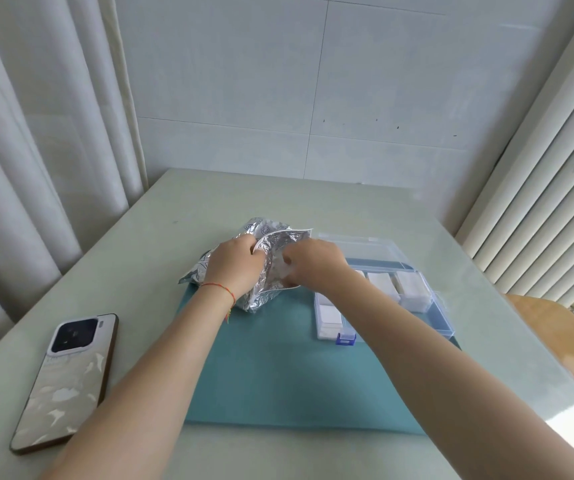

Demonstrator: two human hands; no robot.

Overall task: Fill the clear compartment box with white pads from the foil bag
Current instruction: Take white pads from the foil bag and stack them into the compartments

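Tiled wall [313, 81] behind, curtains [36, 133] left, slatted blinds [538, 202] right. Pale green worktop [209, 202] under a teal mat [278, 368]. Phone [67, 382] face down at left. Foil bag [271, 265] mid-mat, mouth gripped by left hand [233, 268]; right hand [313, 265] reaching inside, fingers hidden, grip impossible to tell. Clear compartment box [382, 289] just right, open, white pads [413, 289] in several compartments.

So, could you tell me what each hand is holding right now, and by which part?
The left hand grips the foil bag at its open mouth. The right hand reaches into that mouth; whether it holds a pad cannot be told.
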